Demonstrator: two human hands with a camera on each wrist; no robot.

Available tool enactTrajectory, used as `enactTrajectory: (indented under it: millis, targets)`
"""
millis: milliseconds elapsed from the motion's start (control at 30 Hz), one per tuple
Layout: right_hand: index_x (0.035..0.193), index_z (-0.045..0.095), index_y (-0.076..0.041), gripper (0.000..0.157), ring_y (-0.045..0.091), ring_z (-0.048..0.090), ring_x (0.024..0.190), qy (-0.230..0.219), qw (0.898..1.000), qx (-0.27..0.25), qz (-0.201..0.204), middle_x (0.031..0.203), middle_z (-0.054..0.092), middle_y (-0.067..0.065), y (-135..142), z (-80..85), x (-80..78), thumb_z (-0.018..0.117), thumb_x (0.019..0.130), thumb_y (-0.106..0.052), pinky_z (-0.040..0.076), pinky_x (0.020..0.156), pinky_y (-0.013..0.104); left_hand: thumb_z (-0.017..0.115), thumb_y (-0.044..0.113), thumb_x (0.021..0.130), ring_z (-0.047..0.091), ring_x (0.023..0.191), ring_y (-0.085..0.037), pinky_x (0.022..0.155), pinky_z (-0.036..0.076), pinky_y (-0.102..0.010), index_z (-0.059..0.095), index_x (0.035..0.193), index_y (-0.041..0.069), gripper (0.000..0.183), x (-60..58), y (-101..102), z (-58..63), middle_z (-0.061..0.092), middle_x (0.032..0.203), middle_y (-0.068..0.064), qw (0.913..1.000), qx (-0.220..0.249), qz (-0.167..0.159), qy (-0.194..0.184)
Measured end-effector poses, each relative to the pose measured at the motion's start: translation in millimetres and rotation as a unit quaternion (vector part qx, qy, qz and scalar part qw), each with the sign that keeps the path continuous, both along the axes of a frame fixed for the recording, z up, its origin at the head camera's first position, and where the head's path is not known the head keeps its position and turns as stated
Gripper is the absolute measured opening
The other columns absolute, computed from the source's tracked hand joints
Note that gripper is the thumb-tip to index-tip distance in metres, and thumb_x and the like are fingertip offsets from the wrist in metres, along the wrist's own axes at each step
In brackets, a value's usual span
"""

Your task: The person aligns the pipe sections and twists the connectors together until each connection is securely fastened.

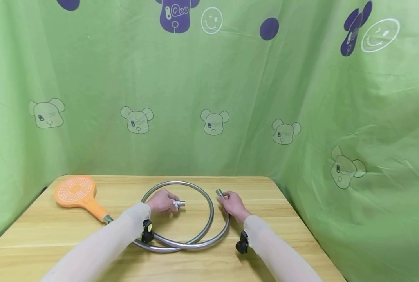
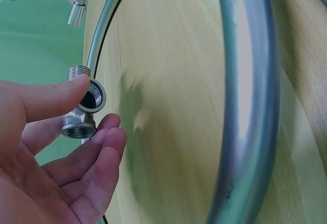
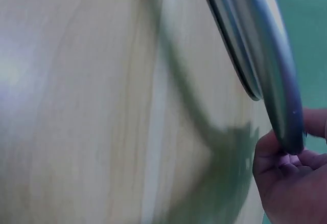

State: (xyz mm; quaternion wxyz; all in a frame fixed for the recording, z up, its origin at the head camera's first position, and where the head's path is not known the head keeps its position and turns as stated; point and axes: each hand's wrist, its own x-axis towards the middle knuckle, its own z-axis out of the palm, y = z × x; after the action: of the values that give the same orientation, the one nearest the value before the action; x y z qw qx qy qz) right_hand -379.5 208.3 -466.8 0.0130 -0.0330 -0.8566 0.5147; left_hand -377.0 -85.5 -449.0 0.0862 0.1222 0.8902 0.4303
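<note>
A coiled metal shower hose [image 1: 195,219] lies on the wooden table [image 1: 54,235]. My left hand [image 1: 163,201] pinches a small silver threaded tee fitting [image 1: 179,203] inside the coil; the left wrist view shows the fitting [image 2: 84,104] between thumb and fingertips. My right hand [image 1: 232,203] grips the hose near its free end, whose silver nut [image 1: 219,192] sticks out above the fingers. That nut [image 2: 77,13] also shows at the top of the left wrist view. In the right wrist view the hose [image 3: 271,75] runs into the fingers [image 3: 286,178]. An orange shower head [image 1: 77,194] lies at the far left.
Green printed cloth [image 1: 209,98] hangs behind and on both sides of the table. Bare wood lies in front of the coil and at the right of it. The table's right edge [image 1: 311,235] runs close to my right forearm.
</note>
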Motion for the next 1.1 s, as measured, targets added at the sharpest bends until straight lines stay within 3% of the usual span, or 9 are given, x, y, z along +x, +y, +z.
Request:
enactTrajectory:
  millis: [233, 467, 667, 933, 1100]
  targets:
    - [0.135, 0.055, -0.001, 0.036, 0.020, 0.055, 0.066, 0.002, 1.000, -0.013, 0.003, 0.104, 0.058, 0.025, -8.1, 6.2, -1.6, 0.055, 0.101, -0.012, 0.046, 0.052, 0.025, 0.080, 0.004, 0.071, 0.053, 0.048, -0.012, 0.045, 0.042, -0.022, 0.079, 0.105, 0.011, 0.034, -1.2, -1.2, 1.0, 0.072, 0.069, -0.012, 1.0000, 0.003, -0.002, 0.003]
    - [0.135, 0.055, -0.001, 0.035, 0.022, 0.057, 0.065, 0.010, 1.000, -0.017, 0.018, 0.104, 0.058, 0.024, -15.7, 11.1, -1.0, 0.053, 0.101, -0.005, 0.050, 0.053, 0.028, 0.080, 0.004, 0.073, 0.052, 0.048, -0.011, 0.045, 0.043, -0.023, 0.079, 0.105, 0.013, 0.033, -3.4, -3.1, 3.2, 0.072, 0.068, -0.010, 1.0000, 0.003, 0.006, 0.001]
    - [0.135, 0.057, -0.004, 0.036, 0.027, 0.062, 0.070, 0.014, 0.999, -0.009, 0.031, 0.104, 0.059, 0.025, -21.3, 14.7, -0.8, 0.052, 0.100, -0.003, 0.052, 0.057, 0.032, 0.082, 0.007, 0.074, 0.062, 0.056, -0.020, 0.051, 0.053, -0.030, 0.079, 0.107, 0.013, 0.033, -3.8, -4.4, 5.8, 0.072, 0.072, -0.013, 0.9999, -0.003, 0.012, 0.002]
    - [0.130, 0.060, -0.005, 0.032, 0.029, 0.064, 0.069, 0.026, 0.998, 0.015, 0.054, 0.105, 0.062, 0.027, -30.4, 16.1, -2.8, 0.052, 0.100, -0.002, 0.045, 0.050, 0.024, 0.082, 0.007, 0.073, 0.069, 0.069, -0.030, 0.062, 0.060, -0.042, 0.078, 0.109, 0.012, 0.036, -4.2, -4.3, 12.5, 0.073, 0.075, -0.009, 0.9998, 0.003, 0.021, -0.004]
    - [0.128, 0.062, -0.004, 0.030, 0.032, 0.065, 0.070, 0.040, 0.997, 0.030, 0.066, 0.104, 0.062, 0.027, -35.8, 17.2, -3.6, 0.054, 0.099, -0.002, 0.053, 0.056, 0.033, 0.081, 0.007, 0.074, 0.067, 0.067, -0.026, 0.061, 0.058, -0.039, 0.078, 0.110, 0.013, 0.036, -4.6, -6.2, 15.3, 0.074, 0.078, -0.011, 0.9996, 0.004, 0.026, -0.009]
